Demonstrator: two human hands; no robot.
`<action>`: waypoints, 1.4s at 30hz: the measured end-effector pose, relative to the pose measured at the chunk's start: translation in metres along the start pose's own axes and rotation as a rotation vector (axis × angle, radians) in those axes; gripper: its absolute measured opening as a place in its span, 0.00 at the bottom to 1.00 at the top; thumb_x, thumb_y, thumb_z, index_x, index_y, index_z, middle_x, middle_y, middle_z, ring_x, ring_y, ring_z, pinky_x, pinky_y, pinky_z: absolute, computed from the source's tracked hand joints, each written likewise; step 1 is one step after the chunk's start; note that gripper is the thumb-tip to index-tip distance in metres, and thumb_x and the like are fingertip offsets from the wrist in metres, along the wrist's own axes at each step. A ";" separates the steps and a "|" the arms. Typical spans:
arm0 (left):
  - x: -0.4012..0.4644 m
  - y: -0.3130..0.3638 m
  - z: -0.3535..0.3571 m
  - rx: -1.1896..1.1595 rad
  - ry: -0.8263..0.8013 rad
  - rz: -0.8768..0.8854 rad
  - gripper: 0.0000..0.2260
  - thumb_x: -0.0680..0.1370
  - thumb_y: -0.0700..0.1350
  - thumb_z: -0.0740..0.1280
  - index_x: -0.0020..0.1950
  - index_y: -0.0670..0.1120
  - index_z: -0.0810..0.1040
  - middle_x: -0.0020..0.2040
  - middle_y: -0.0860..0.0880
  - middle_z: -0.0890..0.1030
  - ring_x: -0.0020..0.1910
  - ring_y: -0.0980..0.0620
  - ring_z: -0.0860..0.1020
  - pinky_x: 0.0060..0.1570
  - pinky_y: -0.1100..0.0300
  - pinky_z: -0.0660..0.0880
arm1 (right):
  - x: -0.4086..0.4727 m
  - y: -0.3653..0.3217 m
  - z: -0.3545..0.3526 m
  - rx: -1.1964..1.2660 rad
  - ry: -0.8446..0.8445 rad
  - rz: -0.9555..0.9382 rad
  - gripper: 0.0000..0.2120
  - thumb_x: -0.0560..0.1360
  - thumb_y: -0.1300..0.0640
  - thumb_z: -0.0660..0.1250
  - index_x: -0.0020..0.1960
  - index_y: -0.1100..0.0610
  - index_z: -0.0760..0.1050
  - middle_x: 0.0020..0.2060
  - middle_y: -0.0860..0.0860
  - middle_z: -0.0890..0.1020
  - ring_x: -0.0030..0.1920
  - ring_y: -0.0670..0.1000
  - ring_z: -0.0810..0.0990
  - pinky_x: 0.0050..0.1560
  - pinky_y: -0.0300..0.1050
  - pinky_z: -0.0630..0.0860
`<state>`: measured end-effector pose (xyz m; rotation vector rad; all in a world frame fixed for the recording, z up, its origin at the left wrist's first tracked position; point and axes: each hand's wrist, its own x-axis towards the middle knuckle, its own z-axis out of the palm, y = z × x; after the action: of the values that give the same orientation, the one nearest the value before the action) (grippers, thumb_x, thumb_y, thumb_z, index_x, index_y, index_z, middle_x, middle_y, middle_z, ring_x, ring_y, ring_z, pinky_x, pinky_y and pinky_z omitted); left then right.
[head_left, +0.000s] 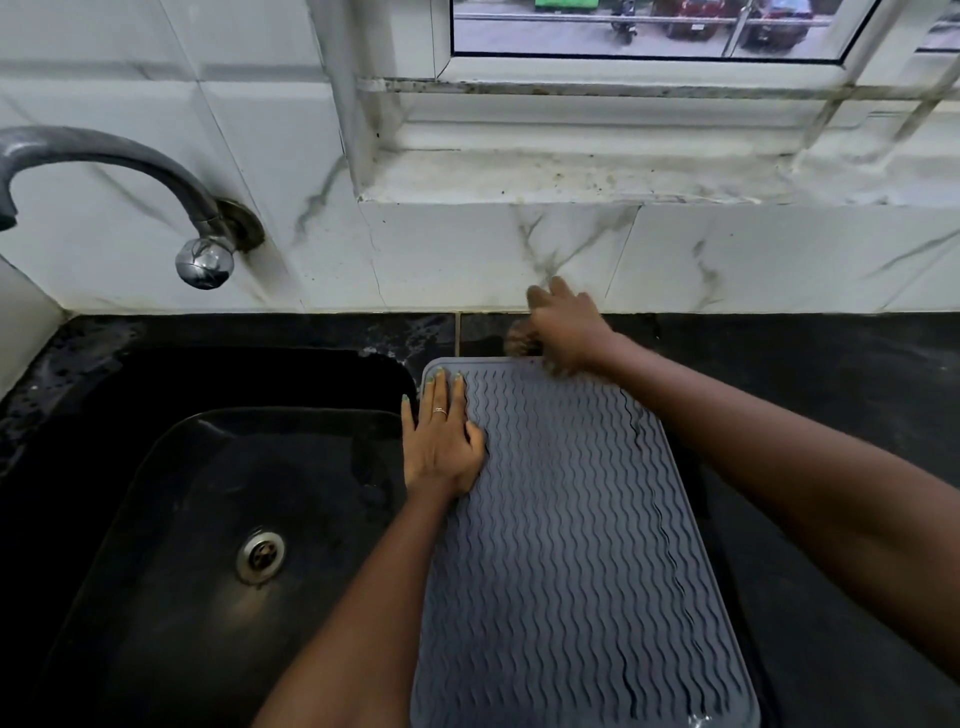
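A grey ribbed drying mat (571, 519) lies flat on the black counter (831, 395), just right of the sink. My left hand (441, 436) rests palm down on the mat's far left corner with straight fingers. My right hand (566, 327) is blurred at the mat's far edge, close to the wall. Its fingers curl down towards the edge, and whether they grip the mat is unclear.
A black sink (130, 467) with a metal drain (261, 555) takes up the left. A curved metal tap (104, 156) comes out of the marble-tiled wall above it. A stained window sill (623, 176) runs behind the counter.
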<state>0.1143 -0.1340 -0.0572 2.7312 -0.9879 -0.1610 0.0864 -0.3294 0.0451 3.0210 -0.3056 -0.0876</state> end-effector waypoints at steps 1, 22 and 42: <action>0.000 0.000 0.000 -0.004 0.000 -0.010 0.29 0.80 0.52 0.49 0.79 0.47 0.43 0.80 0.47 0.42 0.79 0.52 0.42 0.76 0.46 0.39 | 0.008 -0.017 0.000 0.085 0.054 0.009 0.08 0.70 0.56 0.70 0.48 0.57 0.77 0.57 0.56 0.73 0.60 0.58 0.67 0.55 0.57 0.73; 0.000 0.000 -0.001 -0.067 -0.005 -0.048 0.30 0.80 0.53 0.53 0.79 0.46 0.47 0.80 0.49 0.47 0.79 0.53 0.46 0.76 0.44 0.41 | -0.077 0.113 0.029 -0.534 -0.300 -0.098 0.23 0.75 0.49 0.64 0.69 0.41 0.66 0.70 0.51 0.62 0.69 0.60 0.58 0.59 0.56 0.70; 0.058 -0.009 -0.050 0.079 0.006 -0.102 0.11 0.79 0.43 0.63 0.59 0.46 0.81 0.57 0.42 0.81 0.56 0.40 0.79 0.51 0.50 0.77 | -0.047 -0.105 0.061 0.240 0.047 0.173 0.21 0.78 0.60 0.60 0.70 0.53 0.65 0.69 0.55 0.67 0.67 0.60 0.63 0.64 0.64 0.63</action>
<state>0.1728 -0.1556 -0.0124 2.8542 -0.8714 -0.1342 0.0572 -0.2238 -0.0243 3.2089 -0.6128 0.0371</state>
